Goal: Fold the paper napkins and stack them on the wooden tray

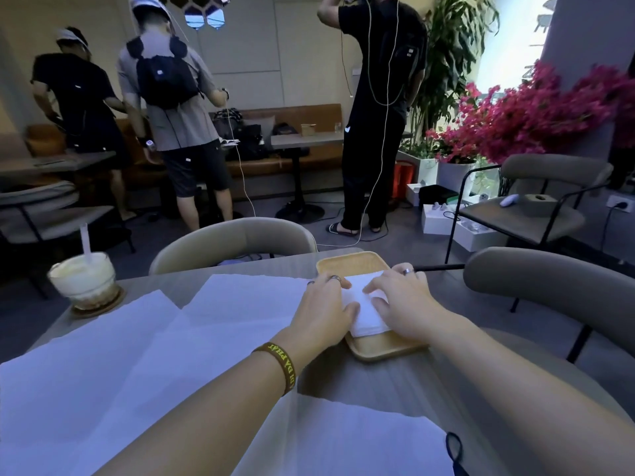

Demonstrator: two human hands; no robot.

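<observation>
A folded white napkin (365, 309) lies on the wooden tray (354, 264) at the table's right side. My left hand (321, 312) rests on the napkin's left edge with flat fingers. On its right half my right hand (402, 300) presses down, fingers spread. Both hands cover much of the napkin. Several unfolded white napkins (144, 341) are spread over the grey table to the left, and another one (343, 438) lies near the front edge.
An iced drink with a straw (84, 280) stands on a coaster at the table's far left. Grey chairs (237, 238) ring the table. Three people stand beyond. A dark loop (455, 451) lies at the front right edge.
</observation>
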